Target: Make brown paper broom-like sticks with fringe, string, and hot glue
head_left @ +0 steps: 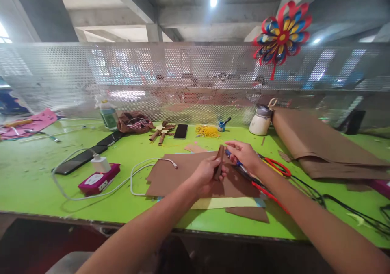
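Observation:
My left hand (pixel 210 172) is closed around a narrow folded strip of brown paper (pixel 219 162), which stands nearly upright. Close to its right side is my right hand (pixel 243 155), fingers curled and fingertips by the strip's top edge. What those fingers hold, if anything, I cannot make out. A blue and dark tool (pixel 240 167) shows beneath them, partly hidden by the hand. Under both hands lie flat brown paper sheets (pixel 183 174), with a pale yellow sheet (pixel 225 203) showing at the near edge. Red-handled scissors (pixel 278 166) lie beside my right forearm.
A white cable (pixel 131 180) runs from a charger on a magenta power strip (pixel 100 179) onto the paper. Behind are brown rolled pieces (pixel 162 133), a phone (pixel 180 131), yellow shreds (pixel 207 131) and a white flask (pixel 261 120). Folded brown paper (pixel 323 144) lies right; black cords (pixel 344 207) trail nearby.

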The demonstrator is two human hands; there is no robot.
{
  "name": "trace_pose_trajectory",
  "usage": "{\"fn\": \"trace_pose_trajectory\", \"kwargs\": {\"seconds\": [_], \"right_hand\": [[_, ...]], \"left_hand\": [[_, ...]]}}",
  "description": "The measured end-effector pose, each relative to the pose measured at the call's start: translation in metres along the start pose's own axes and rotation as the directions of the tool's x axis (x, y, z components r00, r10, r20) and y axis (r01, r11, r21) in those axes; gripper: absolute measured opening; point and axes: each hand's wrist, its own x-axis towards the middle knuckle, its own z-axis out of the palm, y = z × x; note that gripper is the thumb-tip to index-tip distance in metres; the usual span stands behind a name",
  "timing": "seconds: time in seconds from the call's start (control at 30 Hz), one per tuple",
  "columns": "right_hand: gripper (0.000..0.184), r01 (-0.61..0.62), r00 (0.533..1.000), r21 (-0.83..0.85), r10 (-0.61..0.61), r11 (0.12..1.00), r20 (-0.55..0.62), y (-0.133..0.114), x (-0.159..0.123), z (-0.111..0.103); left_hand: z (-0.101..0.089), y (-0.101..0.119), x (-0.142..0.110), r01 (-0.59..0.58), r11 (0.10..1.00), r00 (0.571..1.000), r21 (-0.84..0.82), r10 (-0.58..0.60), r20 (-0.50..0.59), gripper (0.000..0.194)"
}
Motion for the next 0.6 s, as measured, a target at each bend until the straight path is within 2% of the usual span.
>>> {"fn": "trace_pose_trajectory", "kwargs": {"seconds": [0.17,0.27,0.33,0.43,0.6], "right_hand": [[0.020,-0.029,0.998,-0.253,0.040,0.967,0.039,0.003,0.041,-0.013],[0.019,-0.017,0.998,-0.432,0.038,0.902,0.040,0.003,0.076,-0.019],[0.026,-0.004,0.999,-0.535,0.029,0.845,0.037,0.002,0.103,-0.020],[0.031,0.013,1.000,-0.644,0.007,0.765,0.029,0.001,0.144,-0.012],[0.031,0.017,1.000,-0.733,-0.002,0.680,0.022,0.005,0.198,0.023]], "left_hand": [[-0.006,0.018,0.018,-0.037,0.999,0.998,0.035,0.039,-0.054,0.018],[-0.018,0.014,0.028,-0.048,0.998,0.989,0.033,0.053,-0.141,0.017],[-0.028,0.005,0.031,-0.048,0.998,0.981,0.027,0.053,-0.187,0.015],[-0.040,-0.010,0.032,-0.055,0.998,0.977,0.004,0.055,-0.208,0.012],[-0.049,-0.022,0.033,-0.039,0.999,0.978,0.001,0.039,-0.203,0.013]]}}
